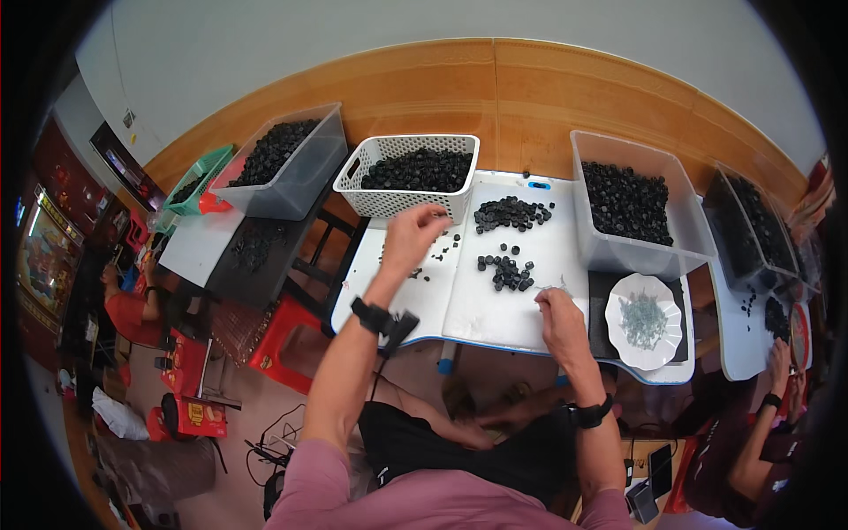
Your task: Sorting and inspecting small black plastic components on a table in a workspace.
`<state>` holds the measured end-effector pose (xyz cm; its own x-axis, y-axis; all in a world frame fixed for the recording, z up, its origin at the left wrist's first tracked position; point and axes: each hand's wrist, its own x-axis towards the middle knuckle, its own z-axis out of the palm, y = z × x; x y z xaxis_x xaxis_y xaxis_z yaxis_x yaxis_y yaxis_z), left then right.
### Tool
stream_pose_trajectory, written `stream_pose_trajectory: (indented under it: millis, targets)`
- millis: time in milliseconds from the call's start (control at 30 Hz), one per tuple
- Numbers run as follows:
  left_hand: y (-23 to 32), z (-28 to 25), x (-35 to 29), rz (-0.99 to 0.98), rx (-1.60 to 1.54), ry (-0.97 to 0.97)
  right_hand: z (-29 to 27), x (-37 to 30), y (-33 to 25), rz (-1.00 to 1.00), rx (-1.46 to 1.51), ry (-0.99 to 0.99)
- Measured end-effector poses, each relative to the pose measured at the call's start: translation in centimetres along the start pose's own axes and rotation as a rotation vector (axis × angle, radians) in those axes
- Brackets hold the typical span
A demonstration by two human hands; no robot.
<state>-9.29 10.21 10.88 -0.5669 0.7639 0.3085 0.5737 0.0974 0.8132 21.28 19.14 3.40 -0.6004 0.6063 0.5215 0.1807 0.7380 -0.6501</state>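
Observation:
My left hand (pixel 415 238) is raised over the left part of the white table (pixel 477 325), close to the front of a white perforated basket (pixel 406 205). Its fingertips are pinched together, and whatever is between them is too small to make out. Beneath it lie scattered small dark bits (pixel 427 278). My right hand (pixel 563 327) is low near the table's front edge, thumb and fingers closed together; what they hold is hidden. A few thin clear slivers (pixel 563 283) lie beside its fingertips. Two groups of small black cylindrical parts, a far pile (pixel 511 215) and a nearer pile (pixel 507 272), sit between the hands.
Right of my right hand, a white scalloped plate (pixel 664 352) of clear slivers (pixel 643 320) rests on a dark mat (pixel 598 331). Behind it stands a clear bin (pixel 627 250) of black parts. Another bin (pixel 296 181) and a red stool (pixel 287 344) are left. Co-workers sit at both sides.

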Motion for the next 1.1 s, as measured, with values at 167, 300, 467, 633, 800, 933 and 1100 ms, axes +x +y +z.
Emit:
stream_pose_trajectory:
  millis: [167, 300, 467, 633, 800, 933, 1100]
  targets:
    - [-2.4, -3.1, 7.2, 0.254, 0.132, 0.179, 3.2, 0.9, 0.0, 0.255, 0.252, 0.049]
    - [-0.7, -0.8, 5.3, 0.406, 0.309, 0.244, 3.5, 0.8, 1.2, 0.449, 0.492, 0.169]
    - [-2.1, 4.9, -2.3, 0.232, 0.133, -0.092, 3.9, 0.7, 1.8, 0.431, 0.486, 0.256]
    - [-1.7, 9.1, -7.5, 0.069, 0.081, -0.193, 3.6, 0.8, 1.0, 0.424, 0.417, 0.218]
    - [-1.4, 10.4, -8.0, 0.141, 0.21, -0.084, 3.7, 0.7, 1.0, 0.404, 0.381, 0.204]
    - [-1.3, 10.5, -8.0, 0.122, 0.238, -0.085, 3.9, 0.6, 1.1, 0.393, 0.415, 0.21]
    - [0.2, 11.2, -9.6, 0.165, 0.135, -0.082, 3.4, 0.3, 1.0, 0.457, 0.531, 0.174]
